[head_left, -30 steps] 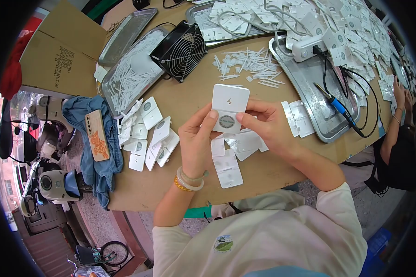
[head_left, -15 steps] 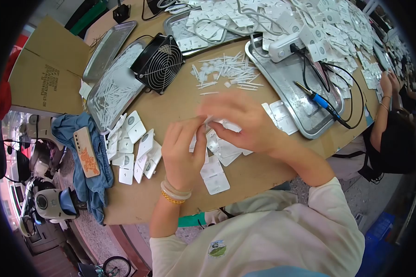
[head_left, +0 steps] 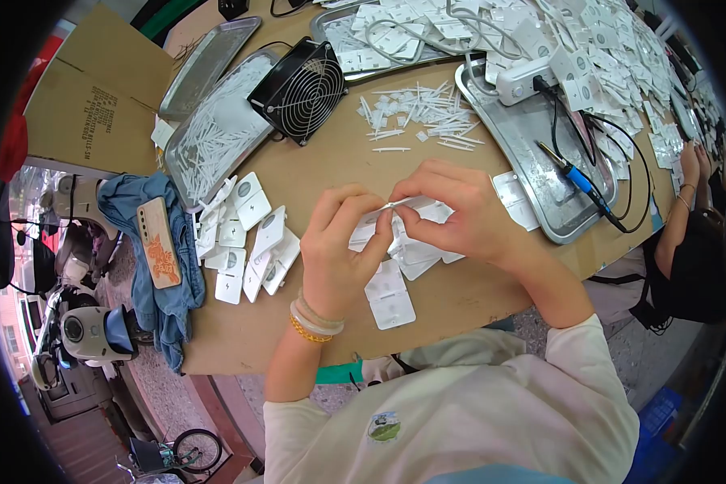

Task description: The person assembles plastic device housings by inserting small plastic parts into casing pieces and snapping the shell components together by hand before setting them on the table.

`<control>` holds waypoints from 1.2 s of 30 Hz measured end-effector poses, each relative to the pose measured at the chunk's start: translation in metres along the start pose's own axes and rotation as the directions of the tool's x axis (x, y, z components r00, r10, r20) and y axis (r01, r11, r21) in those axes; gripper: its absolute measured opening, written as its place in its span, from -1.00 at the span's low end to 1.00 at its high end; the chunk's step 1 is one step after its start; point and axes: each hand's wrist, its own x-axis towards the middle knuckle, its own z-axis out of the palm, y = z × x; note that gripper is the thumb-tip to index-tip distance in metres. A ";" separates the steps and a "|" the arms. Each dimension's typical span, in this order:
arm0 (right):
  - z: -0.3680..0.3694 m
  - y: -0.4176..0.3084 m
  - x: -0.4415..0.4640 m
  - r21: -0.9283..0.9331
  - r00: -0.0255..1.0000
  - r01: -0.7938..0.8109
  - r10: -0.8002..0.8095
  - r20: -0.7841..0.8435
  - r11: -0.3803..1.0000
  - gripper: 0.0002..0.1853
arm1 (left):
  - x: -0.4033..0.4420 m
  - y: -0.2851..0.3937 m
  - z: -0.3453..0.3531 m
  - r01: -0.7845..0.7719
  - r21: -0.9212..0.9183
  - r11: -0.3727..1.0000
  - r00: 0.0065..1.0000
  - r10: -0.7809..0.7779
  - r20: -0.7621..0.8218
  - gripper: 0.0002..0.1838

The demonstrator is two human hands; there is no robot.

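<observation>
My left hand (head_left: pixel 343 242) and my right hand (head_left: pixel 457 211) meet over the front of the table, thumbs and fingertips pinched together. Between the fingertips is a small white piece (head_left: pixel 390 206), mostly covered, so its exact kind does not show. Beneath the hands lie several flat white plastic cases (head_left: pixel 418 256), and one flat white case (head_left: pixel 391 300) sits nearer the table edge. Left of my left hand is a loose heap of white square cases (head_left: pixel 254 234) with round and lightning-bolt marks. Beyond the hands, thin white sticks (head_left: pixel 452 117) are scattered with small white bits.
A black fan (head_left: pixel 302 93) stands by a metal tray of white sticks (head_left: pixel 218 133). To the right, a soldering iron (head_left: pixel 573 176) and power strip (head_left: pixel 528 79) rest on another metal tray (head_left: pixel 569 230). A phone (head_left: pixel 159 242) lies on denim. Another person's hands (head_left: pixel 694 161) are at far right.
My right hand has come down from a blurred, raised position to pinch at the left fingertips. The view has shifted slightly, so the table things appear higher and further right.
</observation>
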 end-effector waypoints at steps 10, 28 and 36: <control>0.001 -0.004 -0.001 0.001 0.999 -0.034 0.034 0.031 0.999 -0.86 | -0.002 0.001 0.002 0.006 0.017 1.000 1.000 -0.006 -0.013 -0.82; 0.001 0.002 0.004 0.478 0.938 -0.261 0.338 -0.081 0.839 -0.56 | -0.003 -0.006 0.007 0.434 -0.815 0.383 0.789 -0.599 0.139 -0.86; 0.010 -0.004 -0.004 0.669 0.922 -0.312 0.386 0.040 0.675 -0.72 | -0.013 0.004 0.020 0.403 -0.896 0.184 0.779 -0.584 0.230 -0.83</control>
